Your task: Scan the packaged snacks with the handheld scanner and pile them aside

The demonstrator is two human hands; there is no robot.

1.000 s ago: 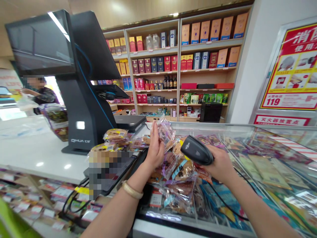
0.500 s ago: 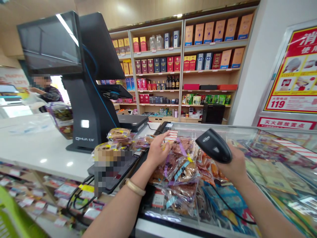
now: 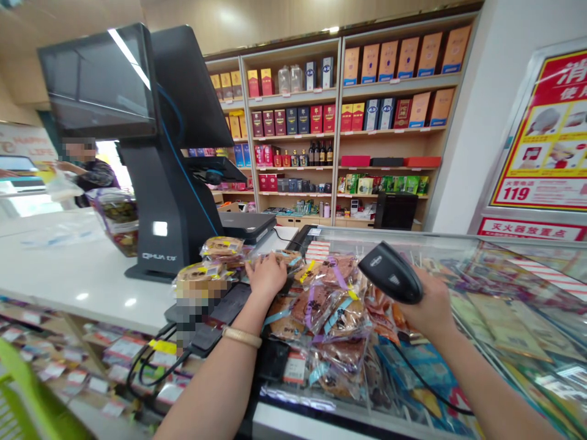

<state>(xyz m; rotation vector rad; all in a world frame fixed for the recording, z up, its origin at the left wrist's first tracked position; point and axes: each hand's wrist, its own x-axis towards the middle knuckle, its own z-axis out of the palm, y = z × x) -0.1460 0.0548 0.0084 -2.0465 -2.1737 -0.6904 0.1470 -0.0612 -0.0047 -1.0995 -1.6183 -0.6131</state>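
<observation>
In my right hand (image 3: 428,305) is a black barcode scanner (image 3: 389,272), its head pointing up and to the left over the glass case. My left hand (image 3: 268,274), a bangle on its wrist, reaches over wrapped flat snacks (image 3: 291,260) beside the till. Its fingers are spread and bent down onto the packets; what lies beneath the fingertips is hidden. Between my hands is a pile of clear-wrapped snacks (image 3: 339,311) with purple, blue and yellow labels. More wrapped packets (image 3: 222,247) are stacked left of my left hand.
The till (image 3: 169,201) stands on the white counter (image 3: 92,275), with a dark device (image 3: 232,305) in front. The scanner's cord (image 3: 422,379) runs over the glass case (image 3: 499,244). A green basket (image 3: 27,391) is at lower left. Behind are shelves (image 3: 389,143); a person (image 3: 94,174) stands at far left.
My left hand has moved left, from above the middle pile to the packets beside the till. The scanner in my right hand has shifted only slightly.
</observation>
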